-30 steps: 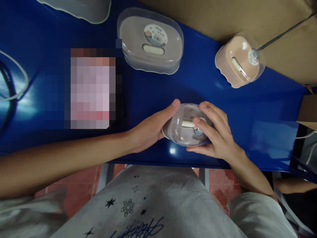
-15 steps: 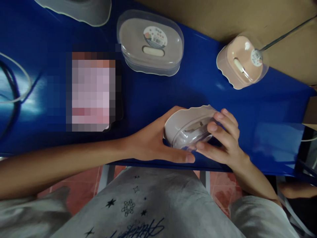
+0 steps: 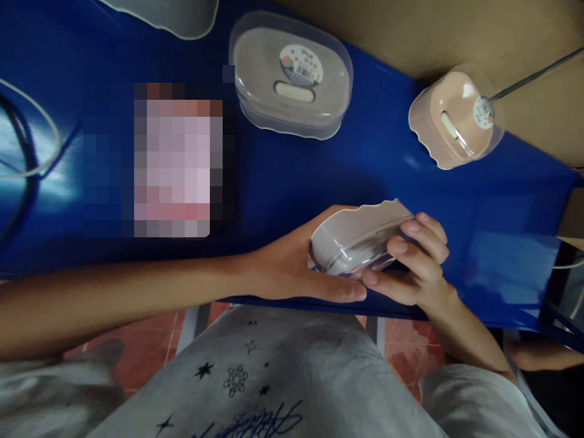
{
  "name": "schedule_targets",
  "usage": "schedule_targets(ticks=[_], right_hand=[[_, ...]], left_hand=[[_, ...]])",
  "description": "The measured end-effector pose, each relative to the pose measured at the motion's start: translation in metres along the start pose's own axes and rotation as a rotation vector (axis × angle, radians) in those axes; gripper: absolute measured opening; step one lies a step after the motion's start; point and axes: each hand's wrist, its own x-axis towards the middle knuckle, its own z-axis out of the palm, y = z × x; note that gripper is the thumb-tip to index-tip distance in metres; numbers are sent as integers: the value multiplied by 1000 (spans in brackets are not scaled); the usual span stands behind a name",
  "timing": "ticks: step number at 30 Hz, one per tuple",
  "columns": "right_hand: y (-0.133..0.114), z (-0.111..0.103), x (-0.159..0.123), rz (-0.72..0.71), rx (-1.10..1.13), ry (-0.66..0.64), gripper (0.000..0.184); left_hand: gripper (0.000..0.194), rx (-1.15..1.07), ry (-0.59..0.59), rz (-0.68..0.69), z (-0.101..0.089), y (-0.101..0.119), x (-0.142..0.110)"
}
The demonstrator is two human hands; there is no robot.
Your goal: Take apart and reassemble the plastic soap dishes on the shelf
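A greyish-pink plastic box with a clear lid (image 3: 365, 234) is tipped on its side between my hands, over the blue table's near side. My left hand (image 3: 305, 267) is wrapped round its left end, thumb stretched along the near side. The fingers of my right hand (image 3: 420, 261) are closed on its right end. The lid faces toward me, and its underside is turned away, so the inside does not show. Beyond it stands a larger grey box with a clear lid (image 3: 292, 73), with a round label and a pale oval piece on top.
A peach box with a clear lid (image 3: 456, 118) stands at the back right by a brown panel (image 3: 456, 30). A blurred-out pinkish object (image 3: 177, 161) lies left on the blue table (image 3: 374, 164). Cables (image 3: 31, 140) run at the far left. Part of another person's arm (image 3: 542, 356) shows at lower right.
The box in my hands has tilted further, so its lid shows less and its side wall more. Both hands stay on it. The whole view has shifted slightly.
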Motion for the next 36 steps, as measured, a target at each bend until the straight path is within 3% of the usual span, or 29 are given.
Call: schedule_targets(ticks=[3, 7, 11, 16, 19, 22, 27, 31, 33, 36], right_hand=[[9, 1, 1, 71, 16, -75, 65], [23, 3, 4, 120, 177, -123, 94], [31, 11, 11, 187, 205, -112, 98], [47, 21, 23, 224, 154, -110, 89], [61, 22, 34, 258, 59, -186, 80], [77, 16, 44, 294, -79, -253, 71], [117, -4, 41, 554, -244, -146, 70], [136, -16, 19, 659, -259, -206, 77], [128, -22, 5, 634, -239, -148, 74], [93, -30, -16, 604, -207, -66, 62]], left_hand=[[72, 30, 70, -26, -1, 6, 1], [66, 77, 317, -51, -2, 8, 5], [57, 222, 450, 68, -6, 1, 8], [76, 763, 418, 468, -14, 3, 5], [85, 1058, 338, 618, -13, 3, 0], [85, 1173, 219, 715, -10, -2, -3], [63, 1175, 188, 666, -6, -5, -7], [45, 1056, 151, 523, -3, -1, -8], [39, 988, 125, 475, -2, -1, -7], [36, 979, 125, 419, -3, -2, -5]])
